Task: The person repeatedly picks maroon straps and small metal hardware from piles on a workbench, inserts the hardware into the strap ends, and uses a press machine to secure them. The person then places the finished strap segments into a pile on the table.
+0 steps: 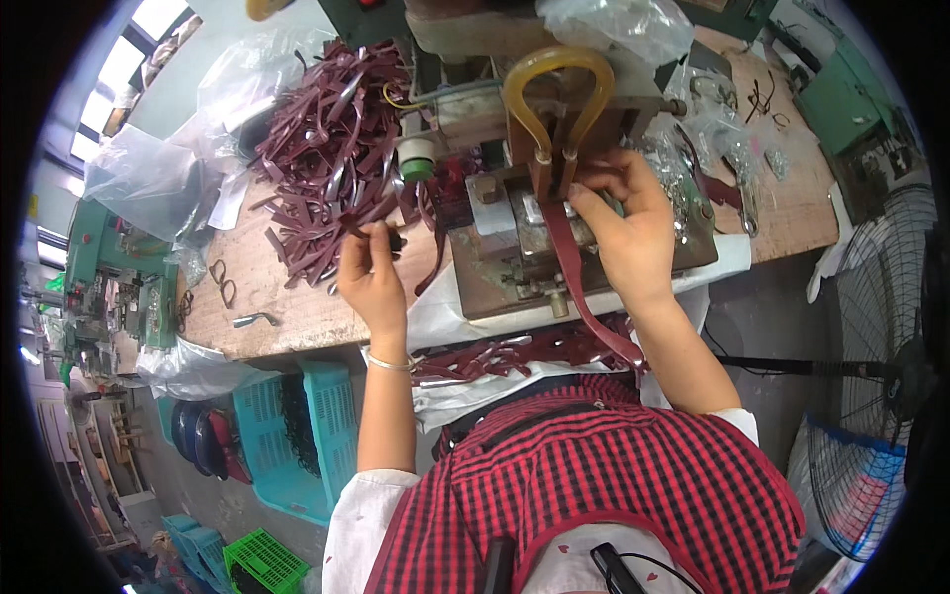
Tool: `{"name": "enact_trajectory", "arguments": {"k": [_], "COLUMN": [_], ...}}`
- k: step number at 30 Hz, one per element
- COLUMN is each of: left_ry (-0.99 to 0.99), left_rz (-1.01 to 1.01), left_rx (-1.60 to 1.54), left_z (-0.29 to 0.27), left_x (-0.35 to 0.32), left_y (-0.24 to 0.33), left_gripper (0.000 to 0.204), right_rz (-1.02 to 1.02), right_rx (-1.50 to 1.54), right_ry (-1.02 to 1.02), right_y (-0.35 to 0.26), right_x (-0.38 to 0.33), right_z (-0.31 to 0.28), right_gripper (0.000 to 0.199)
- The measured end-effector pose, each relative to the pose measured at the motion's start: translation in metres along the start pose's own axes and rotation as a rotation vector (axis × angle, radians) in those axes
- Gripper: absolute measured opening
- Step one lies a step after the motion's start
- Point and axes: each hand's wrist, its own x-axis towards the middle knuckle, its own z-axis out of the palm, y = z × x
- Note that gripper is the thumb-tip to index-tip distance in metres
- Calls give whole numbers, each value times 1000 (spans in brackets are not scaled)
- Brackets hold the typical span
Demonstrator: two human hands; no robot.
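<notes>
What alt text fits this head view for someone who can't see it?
A person's right hand is at a metal machine, from which a long maroon strap hangs toward the lap, while the left hand pinches another strap beside a big heap of maroon strips on a wooden table. A turquoise plastic crate stands below, left.

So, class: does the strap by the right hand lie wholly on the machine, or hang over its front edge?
Over its front edge: the maroon strap runs from beside the right hand down past the machine base.
</notes>
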Motion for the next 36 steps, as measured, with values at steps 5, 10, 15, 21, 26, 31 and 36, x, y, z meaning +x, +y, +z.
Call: {"name": "enact_trajectory", "arguments": {"k": [5, 10, 15, 21, 26, 31, 36], "left_ry": [33, -275, -527, -466, -364, -295, -315], "left_rz": [312, 656, 1061, 1171, 1165, 1065, 1009], "left_rx": [6, 161, 356, 311, 243, 210, 245], "left_z": [15, 35, 78, 86, 89, 92, 89], "left_x": [22, -7, -25, -21, -20, -35, -38], "left_y": [110, 131, 130, 113, 108, 108, 109], "left_gripper": [21, 14, 25, 23, 21, 20, 17], "right_rz": [165, 107, -8, -175, -287, -476, 18], "right_rx": [203, 86, -135, -1116, -1133, -1152, -606], "right_ry": [-30, -8, -169, 121, 118, -168, 190], "right_y": [-17, -42, -39, 75, 80, 70, 91], "right_x": [4, -8, -5, -4, -4, 15, 10], "right_z": [2, 6, -23, -111, -112, -96, -125], "right_gripper": [41, 49, 38, 23, 14, 18, 14]}}
